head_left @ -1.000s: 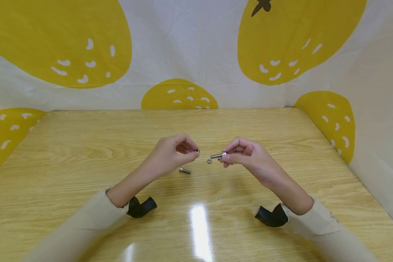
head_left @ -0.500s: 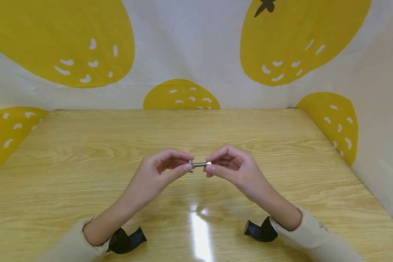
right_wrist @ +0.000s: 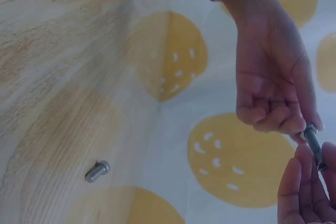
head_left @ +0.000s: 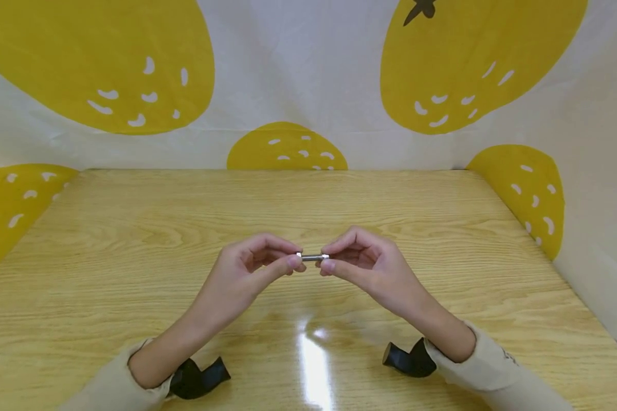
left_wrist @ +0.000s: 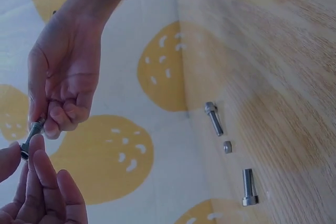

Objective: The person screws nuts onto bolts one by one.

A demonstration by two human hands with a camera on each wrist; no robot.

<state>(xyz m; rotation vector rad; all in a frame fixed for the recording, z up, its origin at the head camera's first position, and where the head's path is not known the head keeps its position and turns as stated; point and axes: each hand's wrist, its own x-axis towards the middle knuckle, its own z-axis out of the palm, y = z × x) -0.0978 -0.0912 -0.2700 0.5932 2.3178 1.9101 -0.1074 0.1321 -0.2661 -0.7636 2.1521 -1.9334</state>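
Observation:
My left hand (head_left: 244, 271) pinches a small metal nut (head_left: 299, 256) between thumb and fingertips. Opposite it, my right hand (head_left: 375, 268) grips a silver bolt (head_left: 312, 258) by its head. The bolt lies level above the table, its far end meeting the nut; how deep it sits inside cannot be made out. In the left wrist view, a bolt with a round head (left_wrist: 213, 118), a loose nut (left_wrist: 227, 147) and another bolt (left_wrist: 249, 187) lie on the wood. A bolt (right_wrist: 97, 171) also shows in the right wrist view. In the head view the hands hide these loose pieces.
The wood-grain table (head_left: 159, 217) spreads around both hands. A white cloth with yellow fruit prints (head_left: 298, 68) hangs behind and at the sides. Black wrist mounts (head_left: 199, 378) sit at the sleeve cuffs.
The hands, apart a second ago, have come together and nearer the person. The bolt's tip has met the nut, and over the last half second the gap between the hands has narrowed slightly.

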